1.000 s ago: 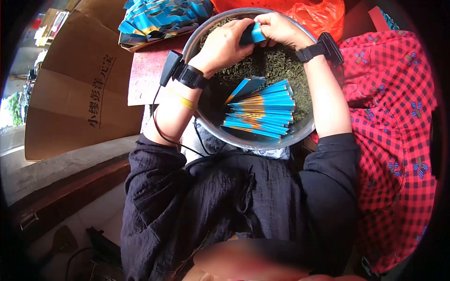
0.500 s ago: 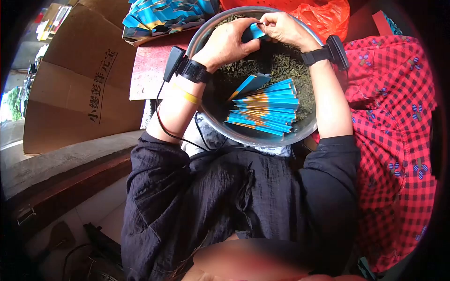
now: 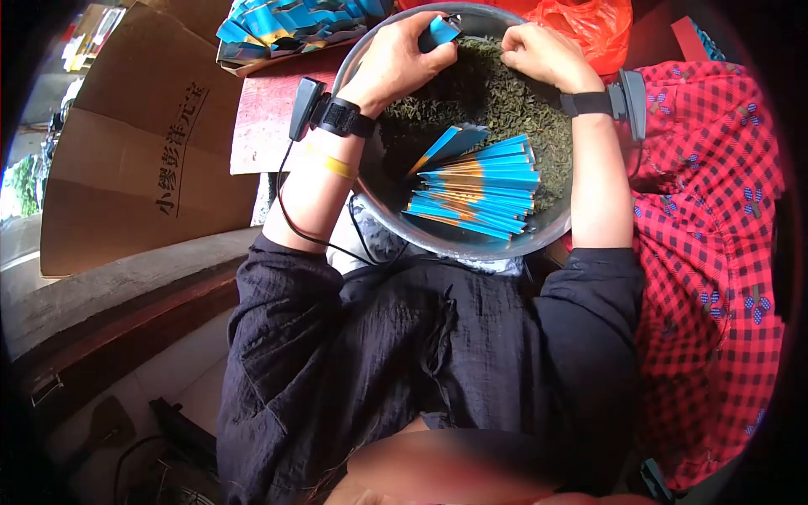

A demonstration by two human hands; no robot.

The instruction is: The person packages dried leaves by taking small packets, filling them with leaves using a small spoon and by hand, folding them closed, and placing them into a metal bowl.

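A large metal basin (image 3: 471, 247) holds dried green leaves (image 3: 505, 109), and a fanned stack of flat blue-and-orange paper packets (image 3: 480, 189) lies on them on the near side. At the basin's far left, my left hand (image 3: 400, 63) grips one small blue paper packet (image 3: 443, 31), its upper end looking parted. My right hand (image 3: 547, 59) is at the far right of the basin, just over the leaves, with fingers curled together. Whatever lies between those fingertips is too small to tell. The two hands are apart.
Many blue packets fill a box (image 3: 295, 25) at the back left, by a reddish board (image 3: 261, 118). A large cardboard box (image 3: 160, 143) stands left. An orange-red plastic bag (image 3: 589, 34) sits behind the basin; red checked cloth (image 3: 707, 210) drapes on the right.
My right hand has come away from the packet and moved right, down to the leaves. My left hand has shifted slightly up and left, still holding the packet.
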